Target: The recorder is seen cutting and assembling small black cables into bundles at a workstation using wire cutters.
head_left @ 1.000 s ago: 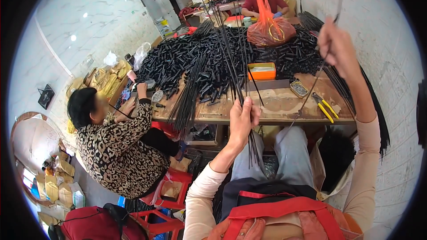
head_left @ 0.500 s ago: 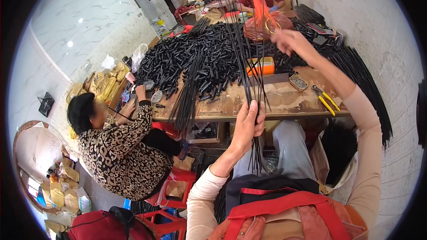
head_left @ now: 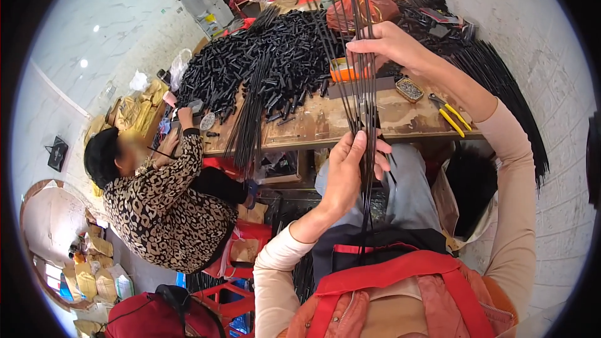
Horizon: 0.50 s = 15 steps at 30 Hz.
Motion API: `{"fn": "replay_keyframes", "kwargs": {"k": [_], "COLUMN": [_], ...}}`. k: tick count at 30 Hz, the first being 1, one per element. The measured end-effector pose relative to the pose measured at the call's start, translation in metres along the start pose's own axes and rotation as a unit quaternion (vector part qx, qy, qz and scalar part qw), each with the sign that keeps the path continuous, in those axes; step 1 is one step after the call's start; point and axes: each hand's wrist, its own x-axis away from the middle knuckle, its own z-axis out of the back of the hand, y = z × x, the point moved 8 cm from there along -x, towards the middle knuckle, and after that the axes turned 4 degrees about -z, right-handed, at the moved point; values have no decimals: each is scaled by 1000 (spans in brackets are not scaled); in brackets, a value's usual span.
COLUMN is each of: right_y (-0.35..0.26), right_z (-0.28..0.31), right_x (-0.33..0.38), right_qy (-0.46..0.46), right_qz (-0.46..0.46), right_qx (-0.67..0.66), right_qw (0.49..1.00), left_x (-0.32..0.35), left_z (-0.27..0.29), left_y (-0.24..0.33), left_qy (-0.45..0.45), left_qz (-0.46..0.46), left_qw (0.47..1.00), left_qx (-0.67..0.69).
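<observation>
My left hand (head_left: 352, 172) grips a bundle of long thin black rods (head_left: 365, 97) that stands upright over my lap. Higher up, my right hand (head_left: 389, 45) pinches the same rods between thumb and fingers. The rods' tops reach past the upper edge of the view and their lower ends hang down in front of my red apron. Behind the rods lies a wooden worktable (head_left: 325, 122) covered by a big heap of short black tubes (head_left: 263, 66).
A person in a leopard-print top (head_left: 164, 203) sits at the table's left end. Yellow pliers (head_left: 451, 114), a small tray of metal bits (head_left: 410, 89) and an orange box (head_left: 341, 69) lie on the table. More black rods (head_left: 501, 87) hang off its right side. Other people sit at the far end.
My right hand has come down from high on the right to the middle, onto the rod bundle. My left hand stays clamped on the bundle, which now stands more upright.
</observation>
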Motion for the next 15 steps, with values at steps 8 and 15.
{"fn": "replay_keyframes", "kwargs": {"k": [8,15], "right_y": [-4,14], "right_z": [4,4], "right_x": [21,18], "right_qy": [-15,-35], "right_qz": [-66,-71], "right_qx": [58,28], "right_qw": [996,996], "left_x": [9,11], "left_z": [0,7], "left_y": [-3,-4], "left_qy": [69,116], "left_qz": [-64,-59], "left_qw": [996,992], "left_qx": [-3,6]}}
